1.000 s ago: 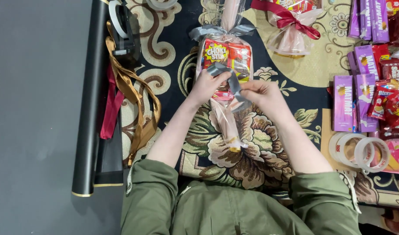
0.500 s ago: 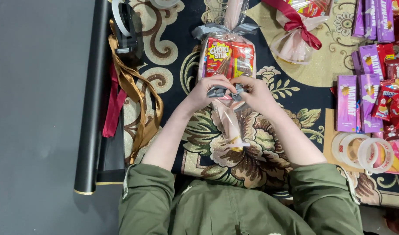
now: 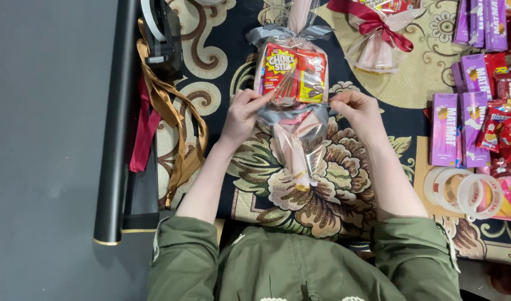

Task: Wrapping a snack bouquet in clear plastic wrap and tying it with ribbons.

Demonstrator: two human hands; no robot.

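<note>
Grey ribbon [image 3: 291, 114] runs taut between both hands across the near neck of a clear cellophane snack bundle [image 3: 291, 78]. On one side the left hand [image 3: 243, 114] pinches the ribbon's end between thumb and fingers; on the other the right hand [image 3: 360, 111] is closed on the opposite end in the same way. The bundle lies lengthwise on the flowered cloth [image 3: 333, 200], straight ahead of the person, holding red and yellow snack packs, with a second grey bow [image 3: 289, 32] already tied at its far neck and a twisted tail of wrap pointing toward the person. Farther out sits another wrapped bundle with a red bow [image 3: 378, 33], purple boxes [image 3: 459, 128] to the right, tape rolls [image 3: 461, 189] near them, and gold and red ribbons [image 3: 166, 122] beside a black roll [image 3: 119, 128] at left
</note>
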